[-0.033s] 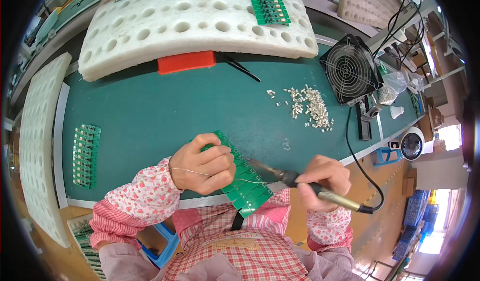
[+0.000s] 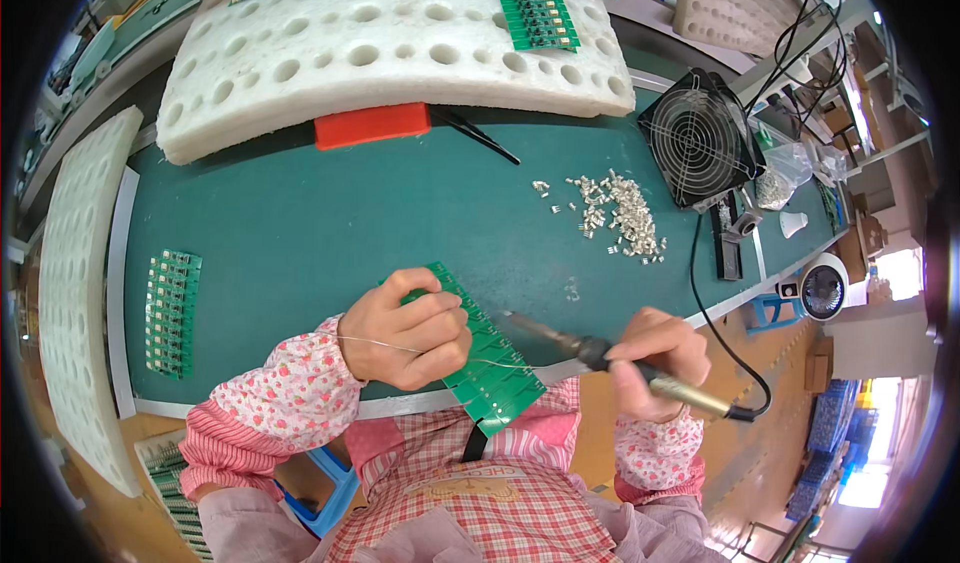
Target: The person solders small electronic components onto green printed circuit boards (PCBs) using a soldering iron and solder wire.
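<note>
My left hand (image 2: 408, 331) is closed on a green circuit board (image 2: 490, 363), tilted at the table's front edge. A thin strand of solder wire (image 2: 500, 364) also runs through that hand, its free end reaching across the board to the right. In my right hand (image 2: 657, 361) is a soldering iron (image 2: 585, 351), gripped by its dark and gold handle. Its metal tip points up and left, just right of the board's edge and apart from it. The fingers of my left hand hide the board's upper left part.
Small silvery parts (image 2: 628, 213) lie heaped on the green table (image 2: 330, 223), left of a black fan (image 2: 695, 138). Black tweezers (image 2: 478, 135) and a red block (image 2: 373, 125) sit by the white foam slab (image 2: 330, 73). Another populated board (image 2: 172, 313) lies at left. The iron's cord (image 2: 712, 313) hangs at right.
My right hand has shifted slightly to the right with the soldering iron, so its tip is farther from the board. My left hand, the board and the solder wire have stayed in place.
</note>
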`<state>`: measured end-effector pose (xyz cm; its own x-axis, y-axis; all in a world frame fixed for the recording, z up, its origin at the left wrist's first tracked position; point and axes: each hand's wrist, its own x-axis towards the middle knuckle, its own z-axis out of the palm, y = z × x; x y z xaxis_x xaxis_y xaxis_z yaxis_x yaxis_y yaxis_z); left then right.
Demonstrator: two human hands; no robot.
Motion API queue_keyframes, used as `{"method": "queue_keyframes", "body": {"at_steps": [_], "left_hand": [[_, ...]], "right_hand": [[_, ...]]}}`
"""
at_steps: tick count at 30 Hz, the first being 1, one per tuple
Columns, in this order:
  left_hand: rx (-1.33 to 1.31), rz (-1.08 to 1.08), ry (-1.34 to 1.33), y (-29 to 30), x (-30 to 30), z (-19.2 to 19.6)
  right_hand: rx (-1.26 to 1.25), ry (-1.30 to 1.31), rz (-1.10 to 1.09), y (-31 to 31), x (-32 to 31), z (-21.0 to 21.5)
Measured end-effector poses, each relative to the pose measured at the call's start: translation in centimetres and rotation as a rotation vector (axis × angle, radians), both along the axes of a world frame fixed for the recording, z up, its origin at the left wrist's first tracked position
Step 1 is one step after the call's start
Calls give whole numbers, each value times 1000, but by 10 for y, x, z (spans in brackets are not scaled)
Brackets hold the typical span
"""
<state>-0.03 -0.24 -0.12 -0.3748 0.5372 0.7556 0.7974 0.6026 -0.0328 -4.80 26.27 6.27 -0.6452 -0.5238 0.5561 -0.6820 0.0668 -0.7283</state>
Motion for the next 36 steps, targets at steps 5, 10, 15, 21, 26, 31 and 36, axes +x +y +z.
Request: {"method": "queue_keyframes", "body": {"at_steps": [5,10,15,21,26,31,36], "left_hand": [[14,18,1,2,1,5],[72,-12,-2,9,1,13],[77,33,-85,11,8,16],[137,168,-160,15,6,25],[824,309,-747,28,5,42],[1325,32,-1213,18,-16,40],[1511,-190,-1548,6,-22,28]], "right_hand": [[-183,-242,-438,44,0,1],[-229,-141,-872,98,-13,4],[-212,-65,-1111,154,-40,-11],[-399,-104,-1093,194,-83,-24],[-167,-122,-1144,217,-118,-29],[-461,-638,-861,199,-142,-44],[-734,-729,-633,177,-101,-61]]}}
